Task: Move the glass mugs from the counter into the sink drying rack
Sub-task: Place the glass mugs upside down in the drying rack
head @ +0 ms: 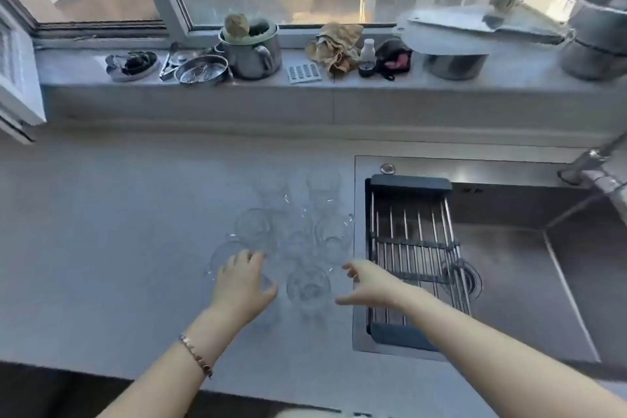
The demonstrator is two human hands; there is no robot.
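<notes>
Both hands are out over the mug cluster, neither holding anything. Left hand (242,285) is palm-down, fingers loosely curled, over the near-left mugs; can't tell if it touches glass. Right hand (368,285) has fingers spread apart, reaching leftward, empty, just beside the nearest mug.

Counter (118,231): grey, long axis left-right. Sink (529,268) is set into its right end, steel, nothing in the basin that shows.

Drying rack (417,258) sits inside the sink's left edge, long axis running front to back, dark end caps, steel rods. No mugs in it, so by that reckoning the task is at the start.

Glass mugs (298,234) are clustered on the counter right up to the sink's left edge, packed close, some seem to touch. Count unclear: clear glass on grey, only rims and glints read. Handles hard to make out.

Nearest mug (308,285) stands upright between the two hands, mouth up.

Key relation: the rack lies directly right of the cluster, so each transfer is a short move rightward over the sink edge. Right hand is nearer both the rack and the nearest mug; likely first grab.

Risk, as a judgement: tight packing means lifting one could clink its neighbours.
</notes>
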